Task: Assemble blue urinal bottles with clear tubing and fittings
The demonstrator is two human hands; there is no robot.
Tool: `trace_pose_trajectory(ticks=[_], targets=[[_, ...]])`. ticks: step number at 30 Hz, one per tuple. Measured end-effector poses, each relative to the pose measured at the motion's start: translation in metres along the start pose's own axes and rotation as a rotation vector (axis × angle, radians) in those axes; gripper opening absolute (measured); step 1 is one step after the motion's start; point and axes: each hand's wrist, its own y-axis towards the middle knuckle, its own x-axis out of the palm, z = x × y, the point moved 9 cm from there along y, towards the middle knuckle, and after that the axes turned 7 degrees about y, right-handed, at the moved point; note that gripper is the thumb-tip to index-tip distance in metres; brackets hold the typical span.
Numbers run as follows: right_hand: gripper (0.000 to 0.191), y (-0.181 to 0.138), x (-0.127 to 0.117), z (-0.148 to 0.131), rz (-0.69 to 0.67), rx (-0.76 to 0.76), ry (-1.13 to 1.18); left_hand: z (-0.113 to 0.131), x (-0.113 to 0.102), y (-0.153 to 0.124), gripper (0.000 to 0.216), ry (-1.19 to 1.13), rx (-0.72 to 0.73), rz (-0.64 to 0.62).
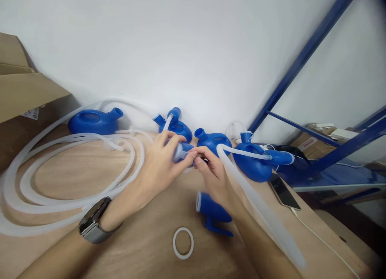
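Observation:
Over the middle of the table, my left hand (161, 162) is closed around a blue fitting with a translucent cap (179, 152), most of it hidden by the fingers. My right hand (213, 172) pinches at the near side of the same piece, its thumb and fingertips meeting my left thumb. Below my right wrist lies another blue fitting (213, 206) with a white rim and a flat blue strap. A white sealing ring (183, 243) rests flat on the table in front of me. Behind my hands stand two blue bottles, a left one (181, 129) and a right one (214, 143).
Coiled translucent tubing (72, 202) covers the table's left side, before a blue bottle (93, 122) and an open cardboard box (33, 94). To the right are a blue bottle with a tube (253, 166), a phone on a cable (284, 191) and a blue metal rack (301, 60).

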Motion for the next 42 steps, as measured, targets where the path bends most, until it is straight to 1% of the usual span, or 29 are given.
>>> trace_pose_trajectory(ticks=[5, 8, 14, 18, 21, 24, 28, 31, 34, 36, 38, 40, 41, 42], targets=[[0.023, 0.001, 0.000, 0.002, -0.034, -0.041, -0.020, -0.001, -0.001, 0.002, 0.018, -0.034, -0.004, -0.048], [0.028, 0.001, 0.000, 0.005, -0.062, -0.019, -0.020, 0.000, -0.001, 0.004, 0.014, -0.037, 0.027, -0.072], [0.035, 0.003, -0.003, 0.009, -0.098, -0.001, -0.004, 0.000, 0.000, 0.008, 0.012, -0.099, 0.076, -0.196], [0.036, 0.003, -0.002, 0.009, -0.140, -0.003, -0.031, -0.001, 0.002, 0.008, 0.011, -0.192, 0.052, -0.295], [0.033, 0.004, -0.003, 0.011, -0.117, 0.021, -0.003, -0.002, 0.005, 0.007, 0.011, -0.234, 0.038, -0.339], [0.026, 0.004, -0.003, 0.015, -0.082, 0.055, 0.033, -0.002, 0.008, 0.006, 0.013, -0.236, 0.028, -0.342], [0.018, 0.003, -0.004, 0.019, -0.040, 0.083, 0.072, -0.002, 0.006, 0.007, 0.013, -0.204, 0.052, -0.286], [0.015, 0.002, -0.007, 0.020, 0.002, 0.085, 0.112, 0.000, 0.008, 0.006, 0.010, -0.164, 0.087, -0.256], [0.012, 0.003, -0.008, 0.018, 0.020, 0.077, 0.079, 0.000, 0.009, 0.005, 0.010, -0.141, 0.101, -0.208], [0.012, 0.003, -0.009, 0.015, 0.026, 0.083, 0.043, 0.000, 0.011, 0.005, 0.014, -0.144, 0.105, -0.213], [0.011, 0.004, -0.009, 0.012, 0.028, 0.093, 0.011, 0.001, 0.015, 0.004, 0.019, -0.156, 0.117, -0.291], [0.009, 0.005, -0.011, 0.008, 0.037, 0.084, -0.018, 0.000, 0.019, 0.001, 0.024, -0.170, 0.131, -0.408], [0.009, 0.006, -0.013, 0.007, 0.043, 0.074, -0.039, -0.003, 0.022, -0.002, 0.031, -0.175, 0.131, -0.470], [0.009, 0.008, -0.016, 0.008, 0.052, 0.068, -0.070, -0.007, 0.025, -0.005, 0.043, -0.177, 0.128, -0.530]])
